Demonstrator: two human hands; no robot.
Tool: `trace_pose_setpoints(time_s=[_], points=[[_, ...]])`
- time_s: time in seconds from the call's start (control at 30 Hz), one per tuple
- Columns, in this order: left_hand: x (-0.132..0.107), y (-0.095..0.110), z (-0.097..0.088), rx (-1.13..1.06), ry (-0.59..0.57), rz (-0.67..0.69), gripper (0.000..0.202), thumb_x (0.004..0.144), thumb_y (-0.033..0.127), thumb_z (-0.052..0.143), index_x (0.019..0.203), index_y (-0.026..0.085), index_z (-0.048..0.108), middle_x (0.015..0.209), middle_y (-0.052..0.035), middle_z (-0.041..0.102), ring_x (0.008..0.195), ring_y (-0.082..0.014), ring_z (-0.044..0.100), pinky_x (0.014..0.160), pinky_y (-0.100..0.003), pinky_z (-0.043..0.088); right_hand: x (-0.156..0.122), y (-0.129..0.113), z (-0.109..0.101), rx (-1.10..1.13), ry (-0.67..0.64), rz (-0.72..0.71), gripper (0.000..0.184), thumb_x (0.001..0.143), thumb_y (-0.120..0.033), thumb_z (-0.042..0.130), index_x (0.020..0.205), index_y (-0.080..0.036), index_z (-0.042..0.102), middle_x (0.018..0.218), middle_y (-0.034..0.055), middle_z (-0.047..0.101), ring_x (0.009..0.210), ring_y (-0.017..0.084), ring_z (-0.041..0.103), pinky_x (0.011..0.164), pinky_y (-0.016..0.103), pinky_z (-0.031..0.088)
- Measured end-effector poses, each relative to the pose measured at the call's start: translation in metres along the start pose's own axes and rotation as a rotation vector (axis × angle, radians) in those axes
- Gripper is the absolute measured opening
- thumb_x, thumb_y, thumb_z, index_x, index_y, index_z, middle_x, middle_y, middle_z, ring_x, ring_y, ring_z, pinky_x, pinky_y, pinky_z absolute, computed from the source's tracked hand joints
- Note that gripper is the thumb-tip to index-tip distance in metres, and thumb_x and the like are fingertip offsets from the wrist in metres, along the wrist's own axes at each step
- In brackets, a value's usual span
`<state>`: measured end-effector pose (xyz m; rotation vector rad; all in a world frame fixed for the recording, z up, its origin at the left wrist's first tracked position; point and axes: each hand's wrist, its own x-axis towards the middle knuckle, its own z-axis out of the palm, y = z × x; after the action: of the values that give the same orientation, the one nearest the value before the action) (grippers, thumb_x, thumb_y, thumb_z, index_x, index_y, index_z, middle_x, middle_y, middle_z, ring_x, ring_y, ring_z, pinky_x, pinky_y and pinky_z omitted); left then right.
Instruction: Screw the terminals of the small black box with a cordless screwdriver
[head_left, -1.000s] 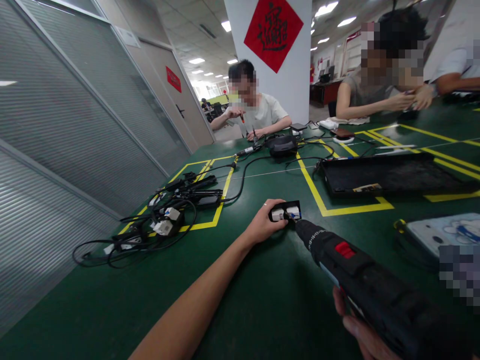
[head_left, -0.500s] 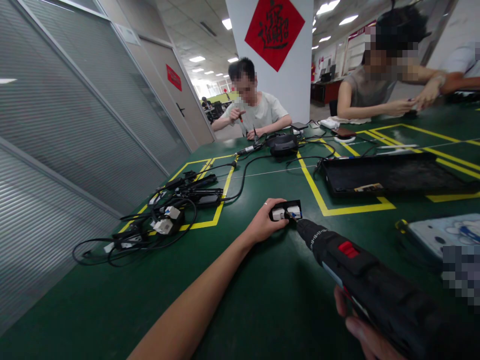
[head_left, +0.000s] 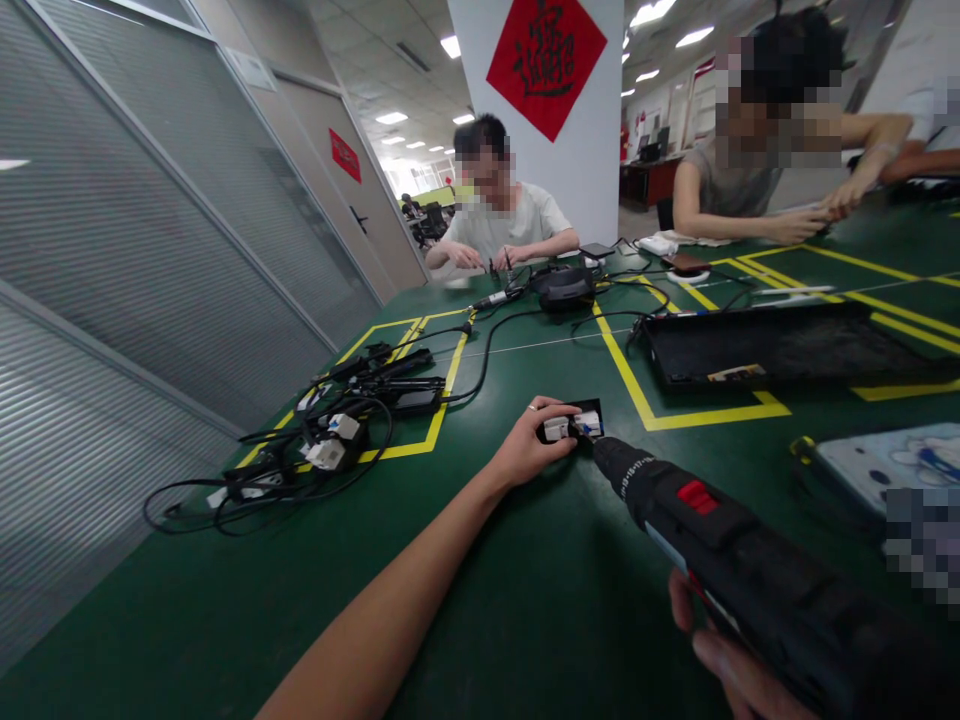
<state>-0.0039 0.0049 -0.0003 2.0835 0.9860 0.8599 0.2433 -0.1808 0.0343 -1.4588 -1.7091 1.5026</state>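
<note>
Though right hand (head_left: 739, 665) mostly cut off at bottom edge, fingers curl under black electric screwdriver (head_left: 720, 555), gripping it; palm hidden. Matte barrel, red switch, tip meeting small black box with white inserts (head_left: 574, 422) on green table (head_left: 525, 600); contact point hard to make out. Left hand (head_left: 529, 448), arm outstretched, fingers closed round box's near-left end, pinning it down. Beyond: tangled black cables (head_left: 322, 440), flat black tray (head_left: 780, 345).

We see a dark green table (head_left: 225, 620) crossed by yellow lines (head_left: 634, 385); a black power screwdriver (head_left: 720, 545) with a red switch; a small black-and-white part (head_left: 574, 423); black cables (head_left: 330, 440); a red diamond sign (head_left: 546, 55) with black characters.
</note>
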Motion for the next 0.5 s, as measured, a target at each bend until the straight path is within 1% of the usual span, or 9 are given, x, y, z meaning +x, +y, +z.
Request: trace_pose_setpoints(time_s=[0.03,0.07,0.17,0.2,0.27,0.37,0.43,0.5], points=[[0.0,0.0,0.0,0.006,-0.003,0.0,0.037,0.075,0.019,0.064,0.111,0.022,0.062,0.115,-0.0075,0.05,0.109,-0.0206,0.051,0.099,-0.036,0.04,0.0,-0.001,0.0,0.009,-0.003,0.01,0.017,0.093,-0.035,0.046,0.092,-0.026,0.06,0.054,-0.0046,0.065,0.049,0.015,0.066,0.054,0.024,0.053],[0.0,0.0,0.0,0.011,-0.006,-0.002,0.034,0.075,0.019,0.064,0.108,0.021,0.064,0.116,-0.0076,0.049,0.11,-0.021,0.051,0.1,-0.036,0.04,0.001,-0.002,0.0,0.017,-0.004,0.017,0.016,0.092,-0.035,0.048,0.091,-0.026,0.06,0.053,-0.0047,0.065,0.048,0.016,0.065,0.057,0.026,0.054],[0.0,-0.001,0.0,0.013,-0.006,-0.01,0.031,0.075,0.02,0.065,0.106,0.021,0.065,0.117,-0.0078,0.048,0.113,-0.0218,0.049,0.102,-0.037,0.039,0.003,-0.005,-0.001,0.033,0.0,0.013,0.011,0.088,-0.032,0.055,0.085,-0.026,0.063,0.049,-0.0053,0.065,0.05,0.016,0.064,0.075,0.033,0.055],[0.0,-0.001,0.0,0.014,-0.007,-0.015,0.031,0.075,0.02,0.065,0.106,0.021,0.065,0.117,-0.0078,0.048,0.114,-0.022,0.049,0.102,-0.038,0.039,0.004,-0.007,-0.001,0.038,0.002,0.009,0.012,0.088,-0.032,0.054,0.084,-0.027,0.064,0.05,-0.0051,0.066,0.051,0.017,0.064,0.077,0.034,0.054],[0.0,-0.001,-0.001,0.016,-0.009,-0.023,0.031,0.075,0.02,0.065,0.106,0.021,0.064,0.117,-0.0078,0.048,0.115,-0.0222,0.049,0.102,-0.039,0.039,0.003,-0.011,-0.002,0.047,0.006,-0.001,0.016,0.09,-0.034,0.052,0.084,-0.029,0.066,0.051,-0.0046,0.067,0.055,0.018,0.065,0.077,0.036,0.054],[0.0,0.0,-0.001,0.013,-0.017,-0.024,0.031,0.075,0.02,0.065,0.106,0.021,0.064,0.117,-0.0081,0.048,0.115,-0.0223,0.049,0.102,-0.038,0.039,0.001,-0.016,-0.004,0.063,0.012,-0.022,0.015,0.089,-0.032,0.054,0.083,-0.03,0.067,0.051,-0.005,0.065,0.058,0.019,0.066,0.078,0.037,0.055],[0.0,0.001,-0.002,0.008,-0.019,-0.022,0.031,0.075,0.02,0.065,0.106,0.021,0.065,0.117,-0.0081,0.048,0.115,-0.0221,0.049,0.102,-0.038,0.039,-0.002,-0.017,-0.005,0.074,0.007,-0.038,0.014,0.09,-0.032,0.055,0.086,-0.026,0.066,0.054,-0.0049,0.063,0.057,0.017,0.064,0.076,0.037,0.055],[0.0,0.001,-0.002,0.004,-0.018,-0.025,0.031,0.075,0.02,0.065,0.105,0.021,0.065,0.117,-0.008,0.048,0.115,-0.022,0.049,0.102,-0.038,0.039,-0.003,-0.014,-0.004,0.082,0.001,-0.051,0.017,0.092,-0.034,0.053,0.091,-0.021,0.065,0.062,-0.0034,0.063,0.056,0.014,0.062,0.068,0.033,0.056]])
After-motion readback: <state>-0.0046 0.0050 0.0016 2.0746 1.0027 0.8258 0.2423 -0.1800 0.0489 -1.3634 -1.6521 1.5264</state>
